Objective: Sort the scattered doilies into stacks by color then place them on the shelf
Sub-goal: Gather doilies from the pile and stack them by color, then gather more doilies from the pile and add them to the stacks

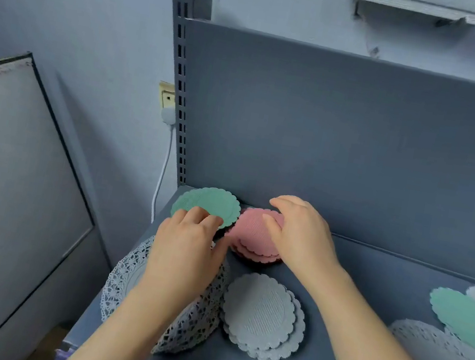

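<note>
Doilies lie on the grey metal shelf (352,293). The left hand (187,247) pinches a scalloped green doily (210,205) by its edge. Just beside it, the right hand (299,234) curls round the ribbed pink stack (250,245). A white stack (264,313) and a lace doily (125,280) lie nearer.

A pink stack (251,238) of scalloped doilies sits at the back of the shelf (370,280). Just left of it is a green doily (210,205), in front a white stack (263,316), front-left a large lace doily (126,274), and well right a second green doily (464,318).
</note>
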